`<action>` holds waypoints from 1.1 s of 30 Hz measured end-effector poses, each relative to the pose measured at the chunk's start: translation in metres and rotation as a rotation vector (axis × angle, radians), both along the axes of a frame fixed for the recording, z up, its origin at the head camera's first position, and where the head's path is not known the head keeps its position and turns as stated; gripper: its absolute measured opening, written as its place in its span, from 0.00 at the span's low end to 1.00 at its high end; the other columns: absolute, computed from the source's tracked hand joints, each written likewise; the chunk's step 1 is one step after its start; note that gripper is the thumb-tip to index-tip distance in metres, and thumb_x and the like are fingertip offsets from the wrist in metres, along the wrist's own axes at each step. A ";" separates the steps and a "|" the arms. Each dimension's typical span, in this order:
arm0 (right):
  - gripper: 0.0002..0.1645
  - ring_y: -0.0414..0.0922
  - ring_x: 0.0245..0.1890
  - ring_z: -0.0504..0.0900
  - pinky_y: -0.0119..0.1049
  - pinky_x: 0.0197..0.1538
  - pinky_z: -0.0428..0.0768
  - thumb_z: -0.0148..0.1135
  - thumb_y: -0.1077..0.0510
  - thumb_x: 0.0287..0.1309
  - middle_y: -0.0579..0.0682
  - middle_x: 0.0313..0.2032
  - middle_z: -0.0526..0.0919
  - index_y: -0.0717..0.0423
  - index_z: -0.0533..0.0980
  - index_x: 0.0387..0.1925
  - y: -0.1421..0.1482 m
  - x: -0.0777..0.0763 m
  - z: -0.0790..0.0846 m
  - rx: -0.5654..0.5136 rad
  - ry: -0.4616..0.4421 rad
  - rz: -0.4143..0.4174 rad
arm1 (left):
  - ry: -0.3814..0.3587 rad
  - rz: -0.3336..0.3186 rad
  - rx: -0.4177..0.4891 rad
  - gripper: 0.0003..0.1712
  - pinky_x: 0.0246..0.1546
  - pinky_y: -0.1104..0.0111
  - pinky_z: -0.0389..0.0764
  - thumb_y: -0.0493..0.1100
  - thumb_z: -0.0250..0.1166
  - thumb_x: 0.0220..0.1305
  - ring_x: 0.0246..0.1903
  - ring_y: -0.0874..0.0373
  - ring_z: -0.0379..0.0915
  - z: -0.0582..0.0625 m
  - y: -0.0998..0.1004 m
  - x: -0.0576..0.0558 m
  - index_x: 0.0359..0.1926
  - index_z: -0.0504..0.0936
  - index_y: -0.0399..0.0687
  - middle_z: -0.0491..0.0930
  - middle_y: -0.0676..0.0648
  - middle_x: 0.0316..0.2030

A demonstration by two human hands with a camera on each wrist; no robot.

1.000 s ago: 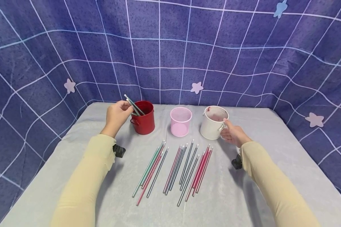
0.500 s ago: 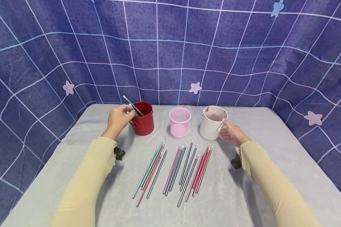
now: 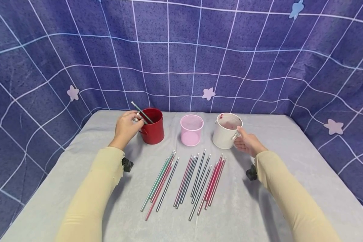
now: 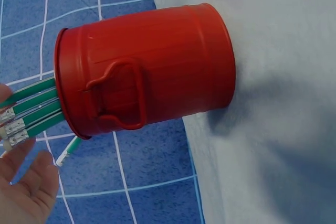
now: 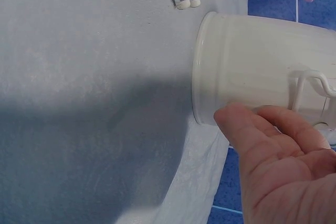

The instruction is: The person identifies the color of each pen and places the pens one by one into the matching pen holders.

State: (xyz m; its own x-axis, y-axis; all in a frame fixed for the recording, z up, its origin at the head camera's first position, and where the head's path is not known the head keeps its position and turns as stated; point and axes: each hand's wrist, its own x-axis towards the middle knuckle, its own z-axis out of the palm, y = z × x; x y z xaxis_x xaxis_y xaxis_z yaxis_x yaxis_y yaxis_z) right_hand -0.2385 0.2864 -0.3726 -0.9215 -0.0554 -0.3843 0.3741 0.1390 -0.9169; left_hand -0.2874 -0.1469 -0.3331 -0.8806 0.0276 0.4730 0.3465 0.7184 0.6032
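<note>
At the left stands a red metal bucket with several green pencils leaning in it, white eraser ends up. My left hand is at its rim and pinches a cluster of these pencils near their erasers. One green pencil leans apart from the cluster, beyond the fingers. My right hand holds the white bucket by its right side, thumb at the rim and fingers against the wall below the wire handle. The thumb is outside the right wrist view.
Between the buckets stands a pink mesh cup. Several green, red and dark pencils lie in loose rows in front, among them red pencils, dark pencils and green pencils. A blue gridded curtain hangs behind the grey cloth.
The pencils at the left hand sit lower, and that hand has come slightly down at the red bucket's rim. My right hand stays on the white bucket.
</note>
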 end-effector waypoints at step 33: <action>0.53 0.64 0.68 0.53 0.49 0.68 0.56 0.29 0.33 0.69 0.76 0.66 0.52 0.82 0.48 0.65 0.002 -0.001 0.001 0.024 -0.022 0.030 | -0.378 0.084 -0.182 0.19 0.35 0.55 0.73 0.50 0.58 0.57 0.39 0.44 0.73 0.009 0.003 0.050 0.43 0.76 0.41 0.78 0.40 0.38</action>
